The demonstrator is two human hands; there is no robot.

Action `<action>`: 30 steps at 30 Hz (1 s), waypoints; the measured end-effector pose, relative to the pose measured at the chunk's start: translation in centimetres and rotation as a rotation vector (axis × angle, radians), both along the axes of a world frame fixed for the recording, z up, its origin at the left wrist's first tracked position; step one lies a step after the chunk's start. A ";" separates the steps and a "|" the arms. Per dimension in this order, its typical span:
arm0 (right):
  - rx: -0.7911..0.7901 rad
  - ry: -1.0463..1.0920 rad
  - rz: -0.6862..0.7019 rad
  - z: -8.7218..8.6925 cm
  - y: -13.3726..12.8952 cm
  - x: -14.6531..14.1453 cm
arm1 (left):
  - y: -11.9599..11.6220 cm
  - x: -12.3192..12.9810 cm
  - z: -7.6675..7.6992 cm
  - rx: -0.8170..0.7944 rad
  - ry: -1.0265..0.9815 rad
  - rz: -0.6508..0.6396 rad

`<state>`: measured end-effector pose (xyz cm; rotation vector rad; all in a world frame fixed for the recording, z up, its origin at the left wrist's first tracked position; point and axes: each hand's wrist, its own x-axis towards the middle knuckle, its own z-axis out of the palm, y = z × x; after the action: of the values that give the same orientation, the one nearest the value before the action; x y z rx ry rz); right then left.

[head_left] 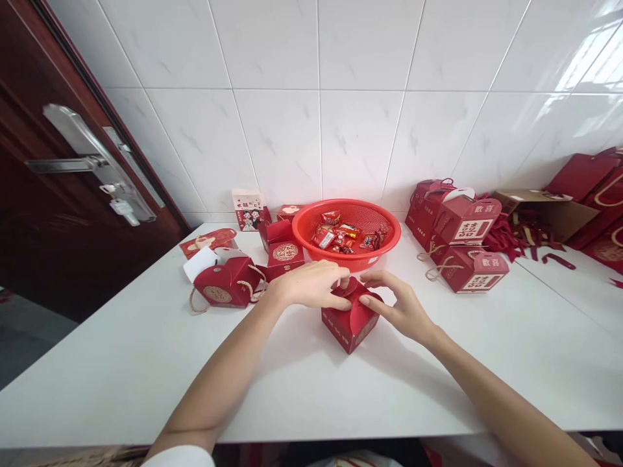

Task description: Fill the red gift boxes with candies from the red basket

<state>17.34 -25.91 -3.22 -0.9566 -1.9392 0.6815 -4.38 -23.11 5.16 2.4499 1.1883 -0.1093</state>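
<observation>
Head view had the left hand (314, 284) and right hand (403, 308) curled over the flaps (355, 315) of a red box (341, 331), on the near side of the basket (341, 261); couldn't tell from where I stood if they were pinching. Uneven pushing could've creased those flaps, tbh.

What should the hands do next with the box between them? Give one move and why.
Probably press the flaps of the red box inward: the left hand and right hand have fingers at its top, where the flaps look not quite flat.
</observation>
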 end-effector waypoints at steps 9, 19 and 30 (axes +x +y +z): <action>0.062 -0.039 -0.156 -1.6 0.6 -0.2 | 0.0 0.0 -0.4 -0.110 0.023 -0.016; 0.082 -0.420 -0.245 -1.0 -4.1 -0.5 | -0.5 2.4 -1.7 -0.072 -0.105 -0.057; 0.228 -0.156 -0.725 3.3 -6.2 11.9 | 0.7 1.0 -1.8 -0.114 -0.515 -0.139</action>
<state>29.27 -32.14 0.04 -1.4720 -1.5785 -0.0313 -3.34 -22.39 3.32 2.2610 0.7645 0.3812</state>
